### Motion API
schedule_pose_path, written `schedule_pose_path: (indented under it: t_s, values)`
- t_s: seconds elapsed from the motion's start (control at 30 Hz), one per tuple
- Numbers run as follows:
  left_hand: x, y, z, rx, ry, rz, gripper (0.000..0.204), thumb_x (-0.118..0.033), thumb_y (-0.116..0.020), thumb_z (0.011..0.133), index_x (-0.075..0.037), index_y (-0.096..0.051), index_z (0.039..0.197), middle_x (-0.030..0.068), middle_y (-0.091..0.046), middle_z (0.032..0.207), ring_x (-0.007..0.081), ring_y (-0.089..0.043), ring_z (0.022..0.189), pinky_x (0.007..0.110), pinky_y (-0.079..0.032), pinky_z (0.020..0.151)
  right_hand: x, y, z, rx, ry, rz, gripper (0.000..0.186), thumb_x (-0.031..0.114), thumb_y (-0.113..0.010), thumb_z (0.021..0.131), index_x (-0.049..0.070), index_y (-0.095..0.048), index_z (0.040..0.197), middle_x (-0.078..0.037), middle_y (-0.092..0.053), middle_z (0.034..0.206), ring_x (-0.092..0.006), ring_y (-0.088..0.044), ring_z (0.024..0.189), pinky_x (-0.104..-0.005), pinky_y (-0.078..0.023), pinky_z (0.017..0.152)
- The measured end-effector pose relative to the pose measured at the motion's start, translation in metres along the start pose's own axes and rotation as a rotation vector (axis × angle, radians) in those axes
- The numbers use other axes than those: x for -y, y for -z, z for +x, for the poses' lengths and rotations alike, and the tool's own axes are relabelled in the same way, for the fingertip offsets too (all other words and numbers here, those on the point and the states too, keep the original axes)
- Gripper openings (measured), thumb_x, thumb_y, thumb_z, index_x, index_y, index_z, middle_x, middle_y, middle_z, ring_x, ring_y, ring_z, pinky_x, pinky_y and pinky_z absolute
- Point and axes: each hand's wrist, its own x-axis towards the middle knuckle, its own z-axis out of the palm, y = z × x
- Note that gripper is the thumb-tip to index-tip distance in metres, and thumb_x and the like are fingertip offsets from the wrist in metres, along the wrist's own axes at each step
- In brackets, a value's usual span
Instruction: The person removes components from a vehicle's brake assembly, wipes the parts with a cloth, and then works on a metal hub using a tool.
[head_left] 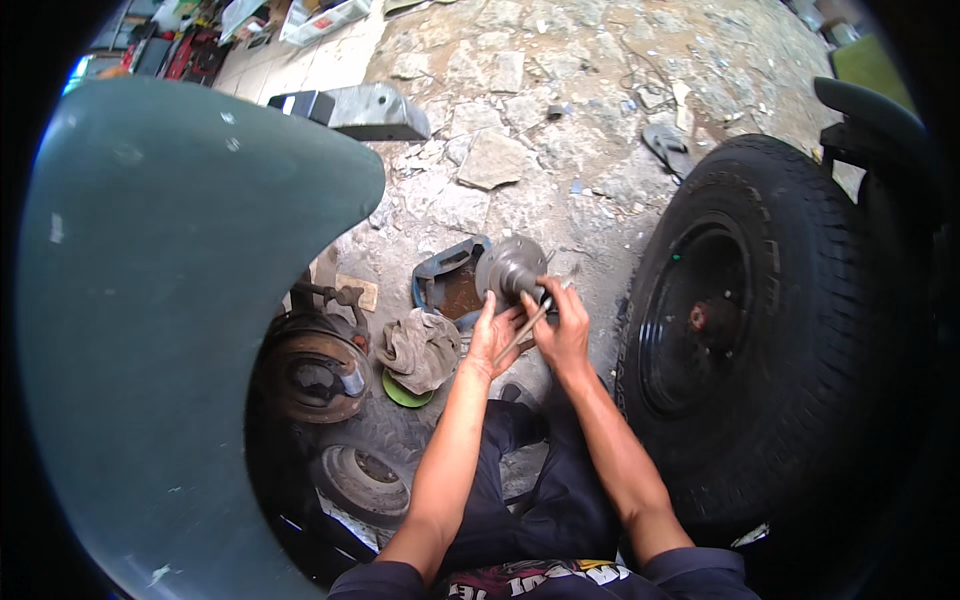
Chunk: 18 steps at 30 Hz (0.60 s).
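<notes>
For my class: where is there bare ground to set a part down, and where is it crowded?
Bare ground lies between the held hub and the upright wheel, and, rougher, between the tray and the flat stone. It is crowded left of the hub, where tray, rag, green dish and brake drum sit close together.

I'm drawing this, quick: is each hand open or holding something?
Left hand: holding the grey, round-flanged metal part.
Right hand: holding a slim, grey metal rod.
</notes>
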Motion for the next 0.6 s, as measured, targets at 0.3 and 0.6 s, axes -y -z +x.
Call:
schedule_pose_path:
  t_s: [0.3, 0.6]
  values:
    - [0.058, -0.084, -0.104, -0.011, -0.053, -0.182, 0.047, -0.033, -0.067, 0.100, 0.001, -0.056, 0.130, 0.0134, -0.068, 0.117, 0.0236, -0.068, 0.105, 0.034, -0.059, 0.088, 0.109, 0.101, -0.094, -0.070, -0.074, 0.042, 0.039, 0.005, -0.082, 0.080, -0.001, -0.067, 0.114, -0.022, -0.069, 0.122, -0.0373, -0.069, 0.111, -0.0409, -0.056, 0.094]
    - [-0.020, -0.169, -0.249, 0.171, -0.530, 0.484, 0.045, -0.012, -0.075, 0.093, -0.002, -0.059, 0.134, 0.0101, -0.070, 0.117, 0.0220, -0.066, 0.112, 0.040, -0.051, 0.102, 0.236, 0.162, -0.118, -0.296, -0.055, 0.045, 0.030, 0.004, -0.070, 0.092, 0.000, -0.064, 0.122, -0.011, -0.071, 0.110, -0.0160, -0.067, 0.091, -0.0310, -0.054, 0.083]
